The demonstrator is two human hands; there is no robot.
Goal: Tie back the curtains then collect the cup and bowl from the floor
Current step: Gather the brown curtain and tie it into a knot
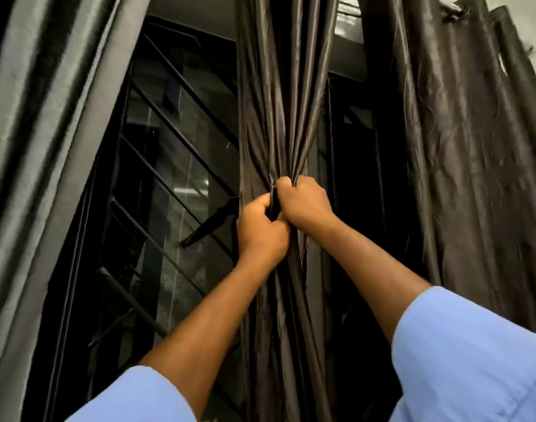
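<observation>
Sleeves: two pale blue cloth sleeves [474, 354] are filling the bottom corners nearest the lens, and your bare forearms are reaching up and away from them toward the window.

Left hand: your left hand [260, 229] is curling tight round the gathered dark brown satin curtain panel [286, 102], sitting the lower of the two fists.

Right hand: your right hand [305, 202] is clenching the same bunch just above and to the right, knuckles touching the left hand's fingers.

Key relation: the panel's long axis is running straight up and down, from the top of the frame through both fists and on down between your forearms. Both hands are already sitting on it at the pinch point, so neither is nearer; any wrap or knot looks set to go around the bunch, across that vertical line.

Tie: a dark narrow strip [212, 222] is jutting out left of the left hand. Whether it is a tie-back cannot be told.

Curtains, counted: three, namely the gripped brown one, a grey sheened curtain [56, 132] hanging at far left and a crumpled brown eyelet curtain [474, 147] hanging loose at right.

Window: one dark barred window [175, 166] is showing between the grey curtain and the gripped panel.

Cup and bowl: none in view; the floor is lying outside the frame.

Stage, as judged: tying is underway on one panel; the collecting has not begun.
</observation>
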